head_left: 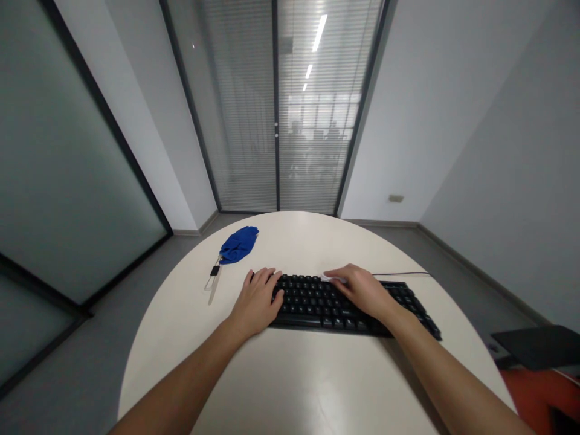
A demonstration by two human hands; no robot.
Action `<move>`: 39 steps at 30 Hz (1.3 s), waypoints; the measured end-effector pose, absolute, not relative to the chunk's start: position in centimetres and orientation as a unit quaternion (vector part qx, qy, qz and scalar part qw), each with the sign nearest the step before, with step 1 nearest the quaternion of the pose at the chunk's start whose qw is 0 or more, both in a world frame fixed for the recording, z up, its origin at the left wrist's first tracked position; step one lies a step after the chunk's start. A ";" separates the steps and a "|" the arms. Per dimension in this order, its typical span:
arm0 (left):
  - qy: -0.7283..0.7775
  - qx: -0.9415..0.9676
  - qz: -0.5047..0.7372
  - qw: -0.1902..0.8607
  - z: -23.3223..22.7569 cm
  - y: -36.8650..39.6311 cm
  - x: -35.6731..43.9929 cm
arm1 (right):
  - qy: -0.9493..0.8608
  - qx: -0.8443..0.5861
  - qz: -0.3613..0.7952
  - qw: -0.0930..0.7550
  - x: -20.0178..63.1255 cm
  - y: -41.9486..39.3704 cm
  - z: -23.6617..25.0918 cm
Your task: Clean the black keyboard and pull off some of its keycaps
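Round off-white table [290,386], pale matte top, filling the lower half of the view. Sitting on it a bit past the middle: flat black plastic keyboard [317,299] with rows of dark keys, long side running left to right, angled slightly so the right end comes nearer. Thin dark cable [401,274] trailing off the far right edge of it across the tabletop.

Left hand [257,301] resting palm down over the keyboard's left end, fingers loosely spread and laid flat, tips on the far-left keys, thumb tucked along the near edge. Not gripping anything, just lying open on the board.

Right hand [362,291] palm down over the middle-right of the keys, fingers close together and pointing left. Something small and whitish [330,278] peeking out at the fingertips by the far edge of the keyboard; too blurry to say what, and can't tell whether pinched or just touched.

Off to the left, well apart from the keyboard: crumpled bright blue cloth [238,244] near the table's far-left rim. Just beside its near end, a slim pale brush-like tool with a small black clip [212,281], lying flat, pointing toward the near side.

No bins, boxes or trays on the table, so nothing inside anything here.

Behind: glass wall with slatted blinds [276,109], grey floor, dark chair edge [539,345] at lower right.
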State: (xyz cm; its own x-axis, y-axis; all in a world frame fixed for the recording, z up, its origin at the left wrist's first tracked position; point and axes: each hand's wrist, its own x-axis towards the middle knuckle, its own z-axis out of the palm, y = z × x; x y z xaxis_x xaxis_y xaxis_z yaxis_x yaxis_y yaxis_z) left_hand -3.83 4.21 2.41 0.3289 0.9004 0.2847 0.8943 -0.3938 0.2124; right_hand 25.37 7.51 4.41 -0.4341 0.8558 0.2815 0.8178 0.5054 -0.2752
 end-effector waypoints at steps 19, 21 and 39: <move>0.474 0.862 0.178 -0.008 3.4 3.4 -3.4 | -0.864 -0.466 0.010 0.192 24.4 6.8 5.0; 0.454 0.876 0.166 -0.005 3.7 3.0 -2.9 | -0.864 -0.465 0.010 0.192 24.5 6.9 4.8; 0.442 0.886 0.138 0.021 3.1 4.0 -4.9 | -0.878 -0.413 0.040 0.239 22.8 6.3 4.4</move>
